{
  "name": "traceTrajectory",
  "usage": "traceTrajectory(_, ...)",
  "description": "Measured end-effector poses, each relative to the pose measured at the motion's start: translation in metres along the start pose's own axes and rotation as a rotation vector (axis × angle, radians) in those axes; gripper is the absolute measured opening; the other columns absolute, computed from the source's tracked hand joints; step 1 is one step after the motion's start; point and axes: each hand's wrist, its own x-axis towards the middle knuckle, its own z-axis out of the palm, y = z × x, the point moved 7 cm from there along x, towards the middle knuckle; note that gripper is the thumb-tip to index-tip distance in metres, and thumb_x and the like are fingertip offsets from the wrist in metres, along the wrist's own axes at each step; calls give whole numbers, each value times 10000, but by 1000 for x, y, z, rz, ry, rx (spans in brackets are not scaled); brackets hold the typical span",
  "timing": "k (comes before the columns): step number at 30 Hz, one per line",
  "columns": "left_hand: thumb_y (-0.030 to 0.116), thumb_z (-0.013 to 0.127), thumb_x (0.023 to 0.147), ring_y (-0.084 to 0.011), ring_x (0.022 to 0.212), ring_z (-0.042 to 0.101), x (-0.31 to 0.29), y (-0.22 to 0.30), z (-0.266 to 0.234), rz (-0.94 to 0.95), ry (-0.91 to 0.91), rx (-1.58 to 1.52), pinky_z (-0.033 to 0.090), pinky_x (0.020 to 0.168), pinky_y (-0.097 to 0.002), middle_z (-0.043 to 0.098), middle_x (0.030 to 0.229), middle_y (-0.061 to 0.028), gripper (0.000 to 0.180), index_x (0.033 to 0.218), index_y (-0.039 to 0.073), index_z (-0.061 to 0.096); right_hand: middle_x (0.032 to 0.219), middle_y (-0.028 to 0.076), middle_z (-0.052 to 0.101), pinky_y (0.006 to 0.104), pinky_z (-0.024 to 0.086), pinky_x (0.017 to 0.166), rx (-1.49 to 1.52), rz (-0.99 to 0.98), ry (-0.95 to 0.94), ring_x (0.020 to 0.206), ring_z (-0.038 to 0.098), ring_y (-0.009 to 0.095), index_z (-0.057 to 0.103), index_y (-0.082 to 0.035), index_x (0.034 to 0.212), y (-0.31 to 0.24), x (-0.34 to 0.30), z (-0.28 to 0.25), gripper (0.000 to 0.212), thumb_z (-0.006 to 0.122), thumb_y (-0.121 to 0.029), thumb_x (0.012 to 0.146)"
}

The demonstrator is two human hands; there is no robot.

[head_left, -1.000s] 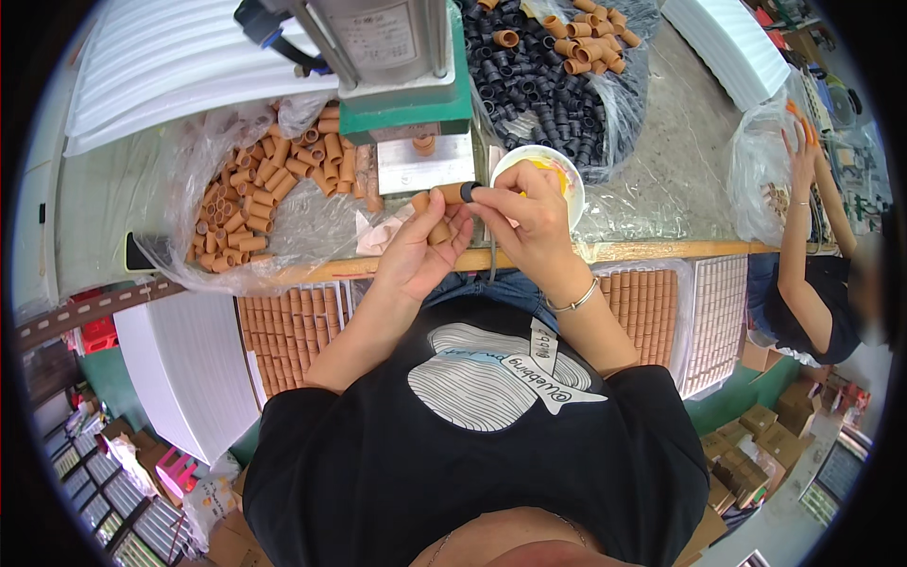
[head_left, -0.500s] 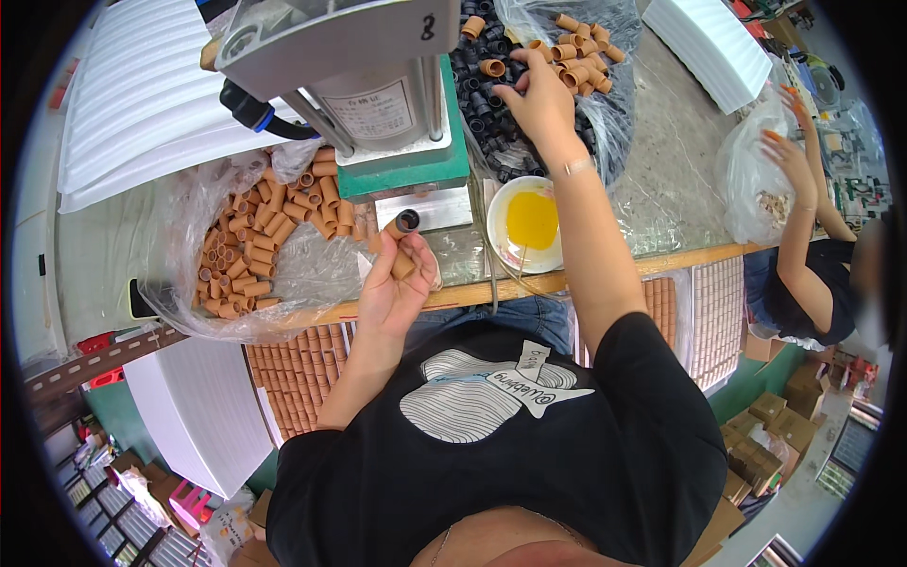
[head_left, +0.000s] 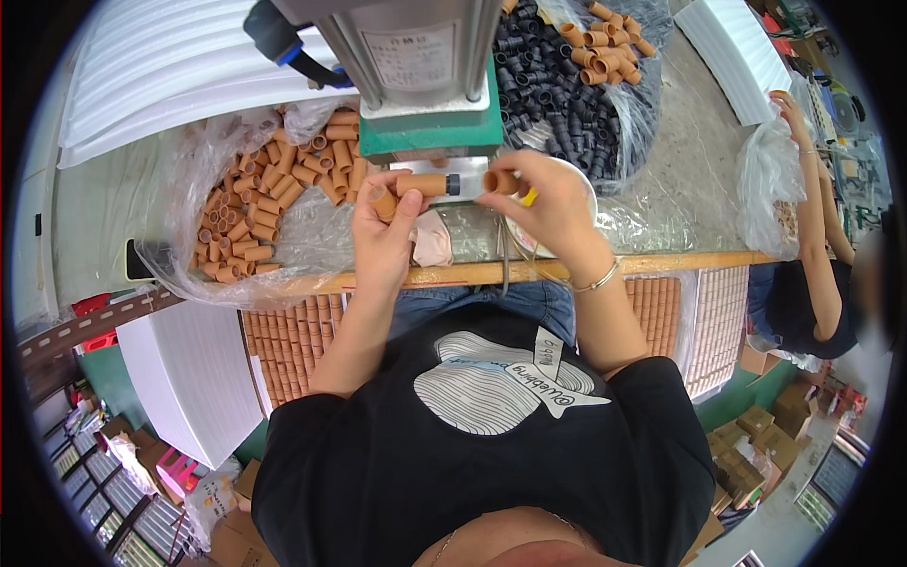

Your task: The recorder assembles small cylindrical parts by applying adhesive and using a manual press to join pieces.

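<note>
My left hand (head_left: 380,248) is closed around a brown tube (head_left: 422,184) lying level, with a black fitting (head_left: 453,184) at its right end. A second brown tube (head_left: 382,204) is tucked in the same hand, lower down. Just to the right, my right hand (head_left: 559,210) pinches a shorter brown sleeve (head_left: 499,182), its open end facing the black fitting across a small gap. Behind my right hand is a white bowl (head_left: 592,203), mostly covered, with a bit of yellow showing. Both hands are in front of a press with a green base (head_left: 430,135).
Brown tubes (head_left: 274,184) lie piled on plastic film at left. Black fittings (head_left: 557,104) and brown sleeves (head_left: 609,47) are heaped at back right. A pinkish cloth (head_left: 433,240) lies near the wooden table edge (head_left: 652,263). Another person (head_left: 808,274) works at far right.
My right hand has come back from the black and brown heap with a brown sleeve. My left hand has risen slightly and turned its black-ended tube level, pointing right.
</note>
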Motion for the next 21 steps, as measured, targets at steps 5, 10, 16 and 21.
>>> traceTrajectory(5,42,708,871,-78,901,544,-6,19,17,199,-80,444,448,803,-213,604,988,-27,251,1078,8,569,769,95,598,389,481,636,-70,-115,20,731,595,297,615,-47,900,-15,-11,21,304,806,-149,686)
traceTrajectory(10,57,721,865,-74,926,552,-7,3,16,15,-130,358,453,809,-220,611,992,-26,256,1072,23,576,744,92,593,402,477,630,-121,-181,69,723,590,301,626,-65,902,-27,-16,21,306,801,-185,682)
traceTrajectory(16,78,758,804,-221,885,636,1,20,26,432,-106,788,489,796,-299,658,1016,-93,283,1033,4,609,752,98,627,390,488,631,-77,77,0,737,599,300,628,-64,913,-4,-19,23,285,797,-200,729)
traceTrajectory(21,142,753,790,-404,864,612,56,-4,18,335,-271,1198,492,764,-387,638,1001,-184,344,1075,-6,631,759,124,639,404,487,641,-79,-19,135,748,599,323,625,-47,908,2,14,23,279,797,-185,738)
